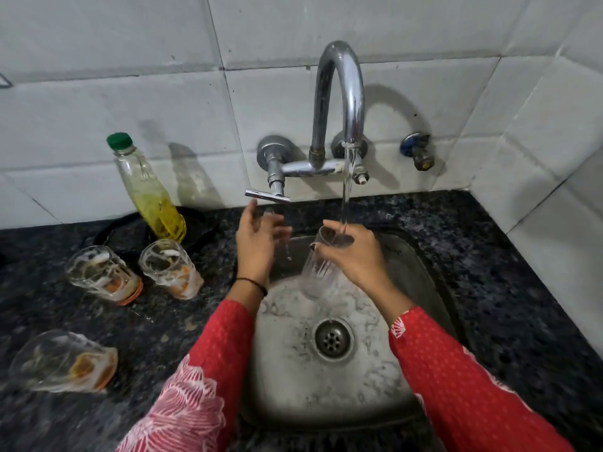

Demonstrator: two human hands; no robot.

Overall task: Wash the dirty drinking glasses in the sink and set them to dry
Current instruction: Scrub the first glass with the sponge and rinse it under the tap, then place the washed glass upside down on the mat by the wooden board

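My right hand (350, 254) grips a clear drinking glass (316, 275) near its rim and holds it upright over the steel sink (421, 265). Water streams from the tap (341, 102) into the glass mouth. My left hand (257, 238) hovers over the sink's left rim, just below the tap lever (267, 195), fingers spread and holding nothing. Three dirty glasses with orange residue stand on the dark counter to the left: one (102, 275), a second (171, 269), and a third nearer me (63, 362).
A bottle of yellow liquid with a green cap (146, 190) leans by the wall behind the dirty glasses, on a black dish (124, 230). The sink drain (332, 339) lies below the glass. A small valve (417, 151) sticks out of the tiled wall at right.
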